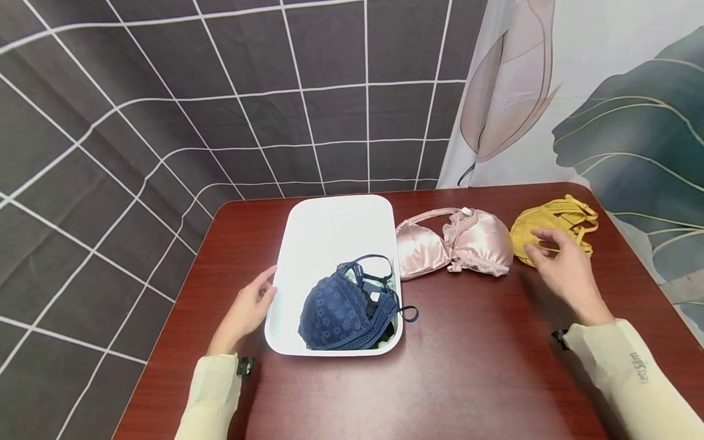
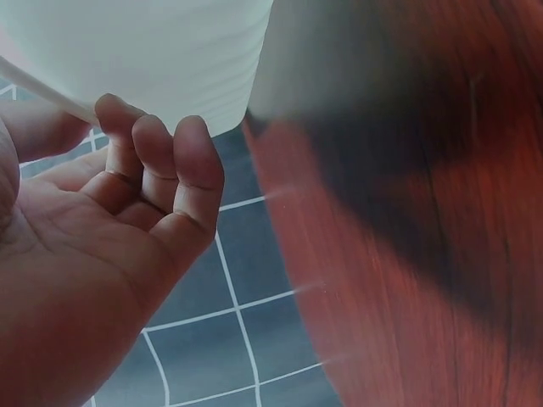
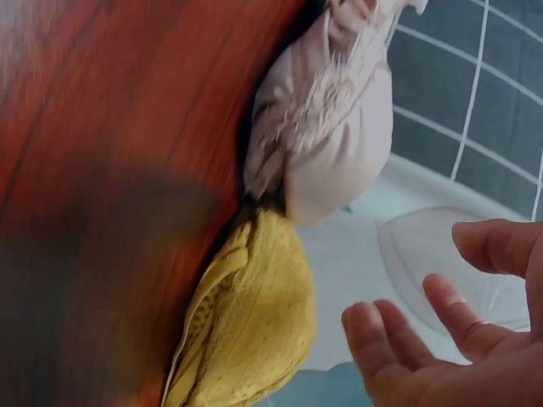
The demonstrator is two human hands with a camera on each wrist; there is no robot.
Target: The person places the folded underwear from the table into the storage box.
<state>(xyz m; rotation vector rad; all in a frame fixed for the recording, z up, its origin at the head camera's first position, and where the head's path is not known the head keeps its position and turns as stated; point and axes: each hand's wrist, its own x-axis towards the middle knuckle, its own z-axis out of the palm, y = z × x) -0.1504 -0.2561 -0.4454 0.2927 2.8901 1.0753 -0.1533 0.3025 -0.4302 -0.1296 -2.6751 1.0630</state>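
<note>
A white plastic tray [image 1: 341,229] stands on the table, with a navy blue lace bra [image 1: 335,308] in its near part and one strap loop hanging over the right rim. My left hand [image 1: 250,305] is at the tray's left side, fingers loosely bent, fingertips right at the rim; the left wrist view shows them against the outer wall [image 2: 199,64]. On the right, a yellow bra [image 1: 536,226] lies on the table. My right hand [image 1: 566,269] is over its near edge in the head view, thumb and fingers apart, nothing between them.
Between the tray and the yellow bra lies a pink satin bra [image 1: 484,238] with lace trim, close against the tray's right side. More dark and pale fabric shows under the navy bra. Behind the brown table [image 1: 440,379] hang a dark grid-patterned cloth [image 1: 330,116] and a leaf-print cloth [image 1: 594,61].
</note>
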